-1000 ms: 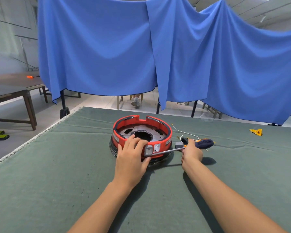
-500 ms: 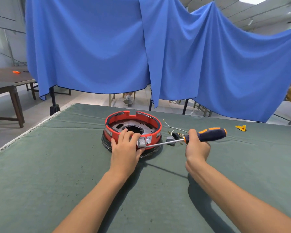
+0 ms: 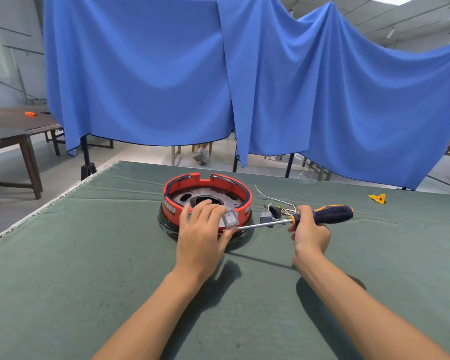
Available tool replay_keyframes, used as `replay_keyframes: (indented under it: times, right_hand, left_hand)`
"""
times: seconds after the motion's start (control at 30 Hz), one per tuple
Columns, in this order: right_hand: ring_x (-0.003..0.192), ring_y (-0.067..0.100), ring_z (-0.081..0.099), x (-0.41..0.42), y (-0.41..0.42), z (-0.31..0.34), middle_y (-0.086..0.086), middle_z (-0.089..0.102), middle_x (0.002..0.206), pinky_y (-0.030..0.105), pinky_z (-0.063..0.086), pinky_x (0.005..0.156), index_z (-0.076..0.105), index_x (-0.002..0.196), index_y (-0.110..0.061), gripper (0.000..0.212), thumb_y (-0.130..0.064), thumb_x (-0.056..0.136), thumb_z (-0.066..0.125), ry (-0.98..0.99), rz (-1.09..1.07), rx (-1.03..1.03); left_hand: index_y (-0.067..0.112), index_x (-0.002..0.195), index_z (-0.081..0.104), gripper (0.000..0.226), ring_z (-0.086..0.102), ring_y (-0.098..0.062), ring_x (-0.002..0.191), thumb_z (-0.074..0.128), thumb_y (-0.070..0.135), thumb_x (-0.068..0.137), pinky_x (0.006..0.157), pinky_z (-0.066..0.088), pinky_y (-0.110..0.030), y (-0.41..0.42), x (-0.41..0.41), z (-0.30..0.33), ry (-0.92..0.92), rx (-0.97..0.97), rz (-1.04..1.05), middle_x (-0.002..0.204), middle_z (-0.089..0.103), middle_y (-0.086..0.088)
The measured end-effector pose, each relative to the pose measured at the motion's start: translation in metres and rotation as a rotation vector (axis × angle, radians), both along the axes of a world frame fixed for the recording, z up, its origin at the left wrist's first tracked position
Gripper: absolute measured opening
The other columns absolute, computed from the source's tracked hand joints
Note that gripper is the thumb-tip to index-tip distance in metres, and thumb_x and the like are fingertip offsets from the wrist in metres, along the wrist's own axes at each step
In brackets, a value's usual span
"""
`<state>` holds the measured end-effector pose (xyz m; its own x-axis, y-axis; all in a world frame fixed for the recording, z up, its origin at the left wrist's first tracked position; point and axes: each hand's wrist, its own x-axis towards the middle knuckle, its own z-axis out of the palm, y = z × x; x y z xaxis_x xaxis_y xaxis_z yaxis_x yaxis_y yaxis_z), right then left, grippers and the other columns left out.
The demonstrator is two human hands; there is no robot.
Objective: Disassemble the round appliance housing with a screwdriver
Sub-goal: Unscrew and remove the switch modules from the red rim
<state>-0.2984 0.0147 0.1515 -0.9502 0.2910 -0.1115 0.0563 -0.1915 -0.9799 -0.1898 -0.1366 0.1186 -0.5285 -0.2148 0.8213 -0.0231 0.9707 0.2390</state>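
The round housing (image 3: pixel 207 201), red ring w/ a metal plate inside and a dark base, sits on the green-covered desk (image 3: pixel 89 268), a bit left of centre and toward the far edge.

What's changed: a second ago the right hand (image 3: pixel 311 231) lay low by the desk w/ the screwdriver (image 3: pixel 294 219) handle beside the loose bits. Now the hand is raised, fingers wrapped round the near end of the dark/orange handle, shaft running left and slightly down. The tip ends at the housing's near wall, just under the grey rocker switch (image 3: pixel 230 219); exact contact pt is hidden by the left thumb, so can't tell if it's seated in a screw or a seam.

Left hand (image 3: pixel 204 229) hasn't shifted much: palm down over the near rim, fingers spread and lying on top, thumb alongside the switch. Steadying, not clearly curled round anything.

Switch looks tilted out of the wall, prob. partly freed.

Meaning, as I judge it: tool is picked up and aimed, so the step in hand is working at the switch area, prying or unscrewing. Housing ring not yet apart.

Also on the desk: small grey block (image 3: pixel 266 217) and wires (image 3: pixel 276 203) just right of the housing, apparently pulled parts; yellow piece (image 3: pixel 377 198) well off to the right. Blue cloth (image 3: pixel 166 74) hangs behind.
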Motion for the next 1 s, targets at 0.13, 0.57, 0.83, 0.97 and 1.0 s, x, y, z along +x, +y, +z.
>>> replay_keyframes:
  times: [0.13, 0.57, 0.83, 0.97, 1.0]
  right_hand:
    - [0.036, 0.011, 0.051, -0.001, -0.003, 0.026, 0.000, 0.063, 0.052, 0.018, 0.042, 0.038, 0.048, 0.073, -0.014, 0.016, -0.025, 0.080, 0.058, 0.064, 0.053, -0.184]
    - [0.028, 0.005, 0.014, 0.011, -0.025, 0.052, 0.005, 0.062, 0.064, 0.009, 0.012, 0.034, 0.054, 0.077, -0.013, 0.011, -0.013, 0.085, 0.061, -0.132, 0.742, 0.243]
    - [0.036, 0.007, 0.015, 0.023, -0.028, 0.037, 0.007, 0.074, 0.084, 0.013, 0.015, 0.034, 0.069, 0.055, -0.024, 0.036, -0.052, 0.076, 0.071, -0.191, 1.101, 0.414]
    - [0.035, 0.005, 0.015, 0.019, -0.025, 0.038, 0.008, 0.071, 0.081, 0.012, 0.014, 0.033, 0.071, 0.065, -0.021, 0.031, -0.052, 0.064, 0.074, -0.183, 1.145, 0.395]
    - [0.035, 0.005, 0.014, 0.017, -0.023, 0.038, 0.010, 0.072, 0.083, 0.012, 0.014, 0.032, 0.069, 0.071, -0.020, 0.030, -0.049, 0.068, 0.074, -0.190, 1.146, 0.399]
  left_hand:
    - [0.009, 0.107, 0.065, 0.034, 0.057, -0.027, 0.092, 0.064, 0.031, 0.081, 0.084, 0.042, -0.037, 0.008, 0.000, 0.002, 0.002, 0.038, -0.080, 0.099, 0.063, -0.004]
    - [0.006, 0.110, 0.064, 0.039, 0.061, -0.027, 0.094, 0.076, 0.007, 0.073, 0.080, 0.047, -0.038, 0.006, 0.007, 0.006, 0.040, 0.114, -0.152, 0.103, 0.064, -0.006]
    - [0.009, 0.104, 0.066, 0.034, 0.060, -0.028, 0.087, 0.076, 0.008, 0.071, 0.071, 0.047, -0.040, 0.004, 0.008, 0.011, 0.069, 0.123, -0.132, 0.098, 0.065, -0.004]
    - [0.010, 0.105, 0.066, 0.036, 0.059, -0.026, 0.087, 0.077, 0.014, 0.071, 0.075, 0.043, -0.033, 0.003, 0.007, 0.011, 0.049, 0.085, -0.151, 0.099, 0.066, -0.002]
    - [0.010, 0.106, 0.065, 0.038, 0.059, -0.026, 0.088, 0.077, 0.014, 0.070, 0.076, 0.042, -0.032, 0.004, 0.007, 0.010, 0.032, 0.090, -0.154, 0.099, 0.066, -0.003]
